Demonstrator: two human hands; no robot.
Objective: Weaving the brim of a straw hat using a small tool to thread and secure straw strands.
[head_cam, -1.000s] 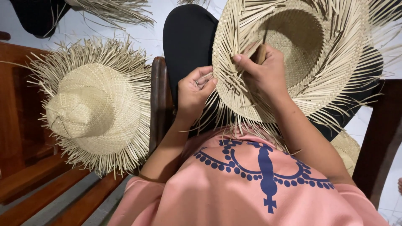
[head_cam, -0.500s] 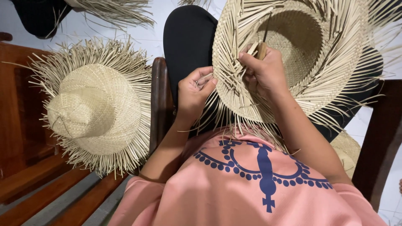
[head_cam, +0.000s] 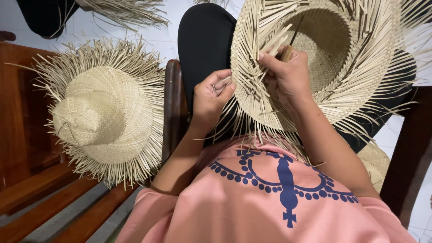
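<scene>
**Two hands at the brim of an unfinished straw hat**

Pale tiled floor shows behind a dark wooden bench (head_cam: pixel 27 148) on the left and the wooden arm (head_cam: pixel 173 108) of the seat – the person sits between them in a pink shirt (head_cam: pixel 270 202) with a blue printed motif and black trousers (head_cam: pixel 204 40).

On the lap lies the woven straw hat (head_cam: pixel 333 58), turned crown-down so its hollow faces the camera, loose strands fanning out all round the brim.

The right hand (head_cam: pixel 288 74) rests on the near brim, fingers curled closed around a small light wooden tool (head_cam: pixel 286 53) whose end pokes up above the knuckles; the forefinger presses onto the strands. The left hand (head_cam: pixel 213 92) sits just beside the brim's left edge, fingers bent together and pinching a few loose strands (head_cam: pixel 225 81) between thumb and fingertips. The hat's woven part lies under and beyond both hands.

A second straw hat (head_cam: pixel 101 114), crown up and equally fringed, rests on the bench well apart from the hands – more loose straw (head_cam: pixel 126 11) shows at the top edge
</scene>
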